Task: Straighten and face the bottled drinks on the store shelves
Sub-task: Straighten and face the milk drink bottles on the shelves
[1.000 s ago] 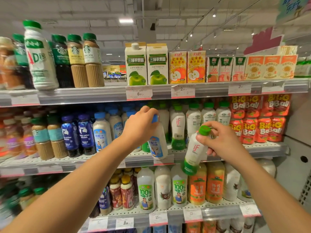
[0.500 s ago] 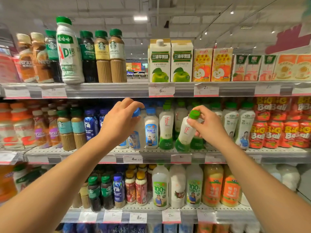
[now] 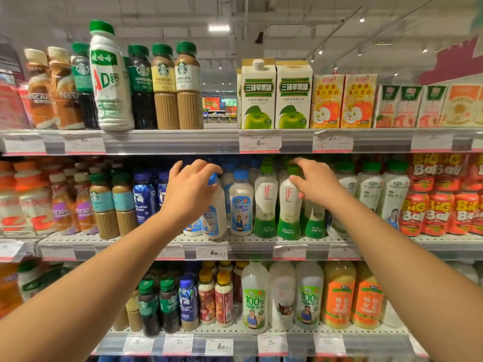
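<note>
Mid-shelf facing step: left hand (image 3: 189, 190) gripped the blue-capped bottle (image 3: 216, 215) at its neck, right hand (image 3: 317, 180) rested slack-fingered on the green-capped bottle (image 3: 289, 207) at its 3 o'clock; next, probably rotate labels forward.

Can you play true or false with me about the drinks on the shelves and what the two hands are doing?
1. Both hands reach to the middle shelf. True.
2. The left hand touches a blue-capped bottle. True.
3. The right hand is lifting a bottle off the shelf. False: the green-capped bottle by it stands on the shelf.
4. The apple cartons are on the bottom shelf. False: they stand on the top shelf.
5. The tall white bottle on the top shelf has a green cap. True.
</note>
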